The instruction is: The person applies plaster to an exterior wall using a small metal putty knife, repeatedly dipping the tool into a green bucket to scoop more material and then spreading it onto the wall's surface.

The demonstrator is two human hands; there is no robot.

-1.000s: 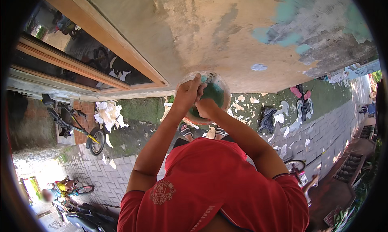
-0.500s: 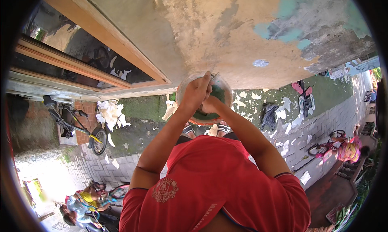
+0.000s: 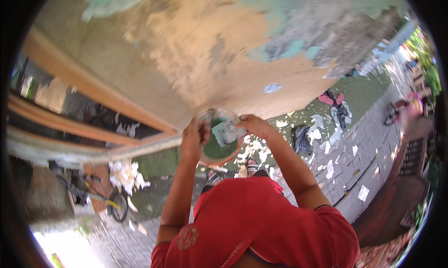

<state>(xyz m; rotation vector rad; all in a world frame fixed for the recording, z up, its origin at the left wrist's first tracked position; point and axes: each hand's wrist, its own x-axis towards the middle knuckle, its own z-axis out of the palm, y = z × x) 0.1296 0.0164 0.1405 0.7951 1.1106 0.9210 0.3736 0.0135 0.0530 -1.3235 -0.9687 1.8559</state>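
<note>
Below my hands is a round bucket (image 3: 225,159) with a green inside and a pale, orange-edged rim, close to the wall's foot. My right hand (image 3: 255,125) pinches a flat, speckled white and grey-green piece (image 3: 227,132) at its right side, holding it over the bucket's opening. My left hand (image 3: 194,135) is closed at the bucket's left side; blur hides what its fingers grip. Both forearms reach forward from my red shirt (image 3: 261,216).
The patchy wall (image 3: 177,48) rises ahead, with a wooden window frame (image 3: 98,100) at left. Pale flakes (image 3: 329,169) litter the ground. A bicycle (image 3: 116,205) stands left. Sandals (image 3: 340,113) and a dark crumpled bag (image 3: 302,139) lie right; a pink-clad person (image 3: 413,107) is beyond.
My hands, close together over the bucket before, have moved apart. The flat speckled piece now shows between them, held by my right hand. The whole view has turned and shifted.
</note>
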